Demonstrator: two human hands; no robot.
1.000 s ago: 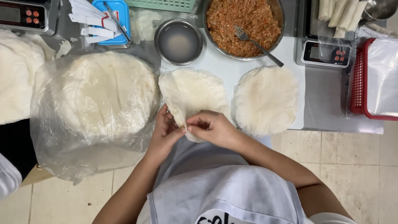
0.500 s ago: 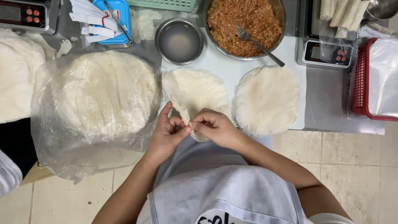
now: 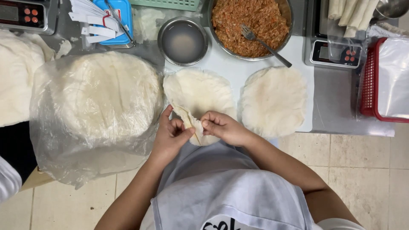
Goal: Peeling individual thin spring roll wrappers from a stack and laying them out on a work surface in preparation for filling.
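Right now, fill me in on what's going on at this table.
A person in a white apron is working a thin round wrapper at the table's near edge. The left hand and right hand pinch its near rim, where the sheet is folded or peeling apart. A second wrapper lies flat to the right. Behind sit a bowl of filling with a fork, a water bowl, and a bagged wrapper stack on the left.

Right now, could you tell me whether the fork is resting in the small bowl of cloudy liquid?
No, the fork lies in the large bowl of orange-brown filling, not in the small bowl of liquid.
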